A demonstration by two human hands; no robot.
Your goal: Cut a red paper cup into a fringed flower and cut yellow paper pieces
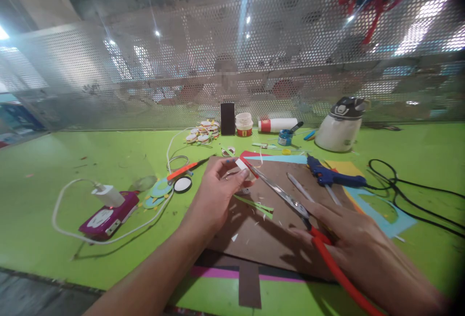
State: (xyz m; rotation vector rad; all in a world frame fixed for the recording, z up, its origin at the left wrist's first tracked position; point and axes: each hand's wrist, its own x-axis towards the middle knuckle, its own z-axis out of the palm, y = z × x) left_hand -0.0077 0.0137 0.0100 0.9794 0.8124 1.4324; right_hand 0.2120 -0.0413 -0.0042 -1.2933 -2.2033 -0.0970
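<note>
My left hand (220, 190) pinches a small white and red paper piece (241, 163) between thumb and fingers. Closed around red-handled scissors (283, 195), my right hand (348, 238) points their blades up and left to the red edge of the piece. Whether the blades are parted I cannot tell. Under both hands lies a brown sheet (261, 241) with tiny white scraps on it. Thin green paper strips (257, 204) rest below my left fingers. A white pen-like stick (300, 185) is just beyond the scissors.
A blue glue gun (334, 176) with a black cord lies right, near a white kettle-like bottle (341, 125). Left are a purple power strip (109, 217), an orange cutter (181, 172) and a black-rimmed disc (182, 185). A phone (227, 118) stands before the perforated metal screen (163, 83).
</note>
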